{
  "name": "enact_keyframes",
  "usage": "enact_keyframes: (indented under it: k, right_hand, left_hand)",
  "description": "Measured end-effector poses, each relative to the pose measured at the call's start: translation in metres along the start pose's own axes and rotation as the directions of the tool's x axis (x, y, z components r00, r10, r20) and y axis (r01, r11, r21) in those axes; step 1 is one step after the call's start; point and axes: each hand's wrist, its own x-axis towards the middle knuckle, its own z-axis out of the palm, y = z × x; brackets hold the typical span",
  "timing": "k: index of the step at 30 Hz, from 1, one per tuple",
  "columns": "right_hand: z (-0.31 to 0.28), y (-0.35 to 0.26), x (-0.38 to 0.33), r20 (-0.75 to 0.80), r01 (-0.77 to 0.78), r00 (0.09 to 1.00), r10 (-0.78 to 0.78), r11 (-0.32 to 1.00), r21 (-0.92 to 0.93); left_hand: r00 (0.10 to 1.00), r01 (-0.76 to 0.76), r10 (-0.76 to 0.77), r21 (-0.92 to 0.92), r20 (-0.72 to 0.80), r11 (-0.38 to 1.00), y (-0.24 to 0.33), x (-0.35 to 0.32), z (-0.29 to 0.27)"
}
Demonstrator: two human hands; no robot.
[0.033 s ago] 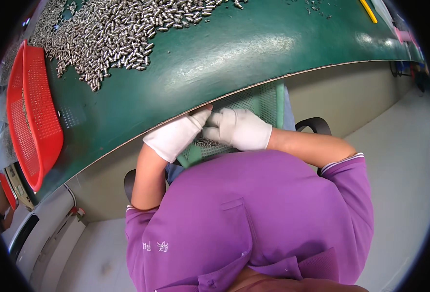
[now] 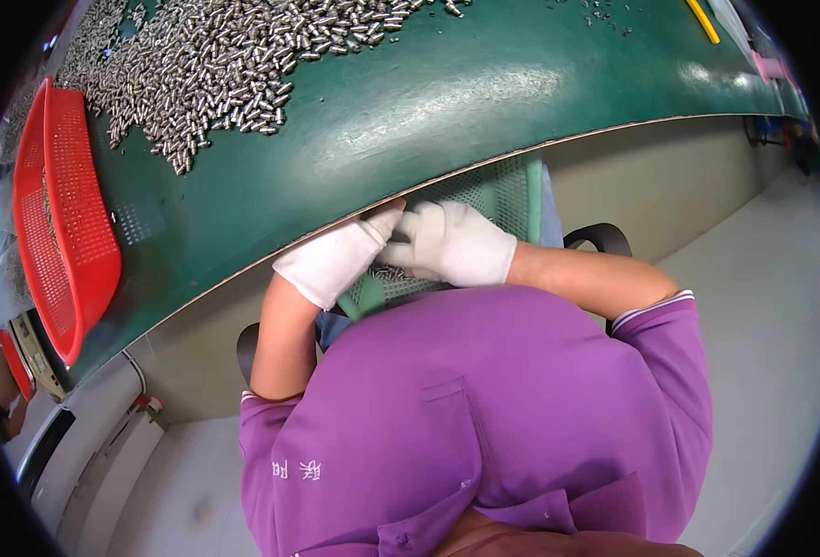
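Observation:
Both my hands wear white gloves and meet over a green perforated basket [image 2: 512, 200] on my lap, tucked against the table's front edge. My left hand [image 2: 340, 255] lies partly beneath that edge; its fingers are bent inward around something I cannot make out, with one bare fingertip showing. My right hand [image 2: 464, 246] comes from the other side, its fingers bent toward the left hand and slightly blurred. Whether they grip anything cannot be seen. Small metal pins [image 2: 391, 275] lie in the basket below the hands.
A large heap of small silvery metal pieces [image 2: 233, 74] covers the far left of the green table [image 2: 373, 130]. A red perforated basket [image 2: 90, 232] stands at the left edge. At the far right lies a yellow stick [image 2: 704, 20]. Chair armrests [image 2: 600, 239] flank me.
My right hand has shifted very slightly to the left, and its lower fingers have moved toward my left hand. The left hand has stayed in place.

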Motion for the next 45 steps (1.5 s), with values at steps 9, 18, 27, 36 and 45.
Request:
enact_keyframes:
  k: [9, 18, 27, 36, 45]
  right_hand:
    - [0.014, 0.009, -0.026, 0.228, -0.017, 0.974, 0.005, 0.998, 0.052]
    - [-0.007, 0.01, -0.049, 0.265, 0.043, 0.963, 0.053, 0.939, -0.342]
    - [-0.009, 0.006, -0.047, 0.287, 0.01, 0.951, 0.112, 0.919, -0.394]
    - [0.007, 0.017, -0.005, 0.189, -0.147, 0.976, 0.107, 0.966, 0.212]
    - [-0.046, 0.02, -0.023, 0.388, 0.037, 0.9, 0.196, 0.856, -0.516]
  left_hand:
    - [0.996, -0.07, 0.068, -0.031, -0.053, 0.997, -0.007, 0.004, 0.004]
    - [0.987, -0.131, 0.131, 0.009, -0.093, 0.991, -0.009, 0.003, 0.006]
    - [0.983, -0.144, 0.145, 0.019, -0.116, 0.989, -0.004, 0.003, 0.005]
    - [0.995, -0.086, 0.085, -0.018, -0.048, 0.996, -0.007, 0.003, 0.003]
    - [0.992, -0.087, 0.087, 0.005, -0.096, 0.996, -0.014, -0.001, 0.003]
